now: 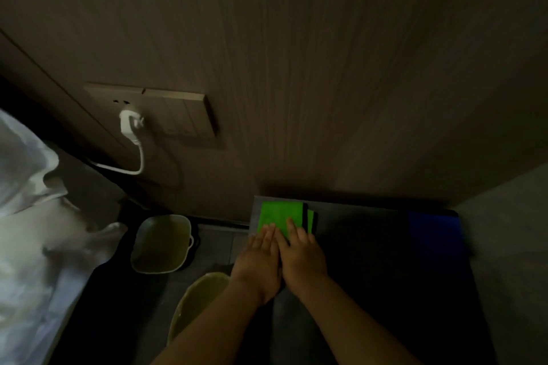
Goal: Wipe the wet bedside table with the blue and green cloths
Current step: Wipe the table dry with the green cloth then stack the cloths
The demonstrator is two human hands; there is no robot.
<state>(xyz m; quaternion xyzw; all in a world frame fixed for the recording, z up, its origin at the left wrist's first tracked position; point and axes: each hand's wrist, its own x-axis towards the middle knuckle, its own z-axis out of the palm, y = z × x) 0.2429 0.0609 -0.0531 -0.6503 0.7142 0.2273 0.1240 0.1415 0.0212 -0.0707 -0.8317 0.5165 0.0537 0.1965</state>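
Note:
A folded green cloth (278,215) lies flat at the far left corner of the dark bedside table (361,246). My left hand (258,261) and my right hand (302,258) lie side by side, fingers straight, pressing on the cloth's near edge. A blue cloth (433,234) lies spread at the table's far right, near the side wall. The room is dim, so I cannot make out any wetness on the tabletop.
A wood-panelled wall rises behind the table, with a socket plate and a white plug (130,124) with its cable. Two pale bins (161,244) (195,302) stand on the floor left of the table. White bedding (26,216) fills the left edge.

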